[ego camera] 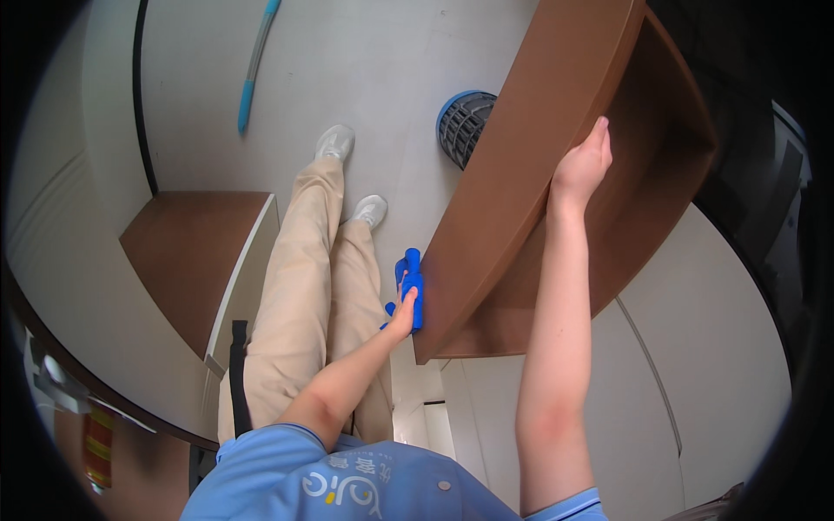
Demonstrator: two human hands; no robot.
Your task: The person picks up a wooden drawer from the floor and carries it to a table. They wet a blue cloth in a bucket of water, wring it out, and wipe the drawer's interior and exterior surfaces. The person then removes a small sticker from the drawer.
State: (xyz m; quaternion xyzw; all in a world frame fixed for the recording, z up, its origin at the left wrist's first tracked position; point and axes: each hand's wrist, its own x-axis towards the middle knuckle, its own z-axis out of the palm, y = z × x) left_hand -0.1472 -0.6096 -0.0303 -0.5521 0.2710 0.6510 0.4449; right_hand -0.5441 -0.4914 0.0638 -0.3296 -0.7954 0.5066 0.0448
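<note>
My left hand [402,316] holds a bunched blue cloth [412,280] flat against the outer side of a brown wood panel [515,150]. The panel forms one side of an open-fronted brown wooden shelf unit [651,150], whose inside is in shadow. At the panel's long front edge, higher up in the picture, rests my right hand [582,168]. Its fingertips point away from me over the opening. Some of its fingers are hidden, so how firmly it grips cannot be told.
A black mesh wastebasket [464,124] with a blue rim stands beyond the panel, partly hidden by it. On the pale floor [391,58] at upper left shows a grey pole with blue ends [257,65]. A brown-topped white cabinet [195,260] is left of my legs.
</note>
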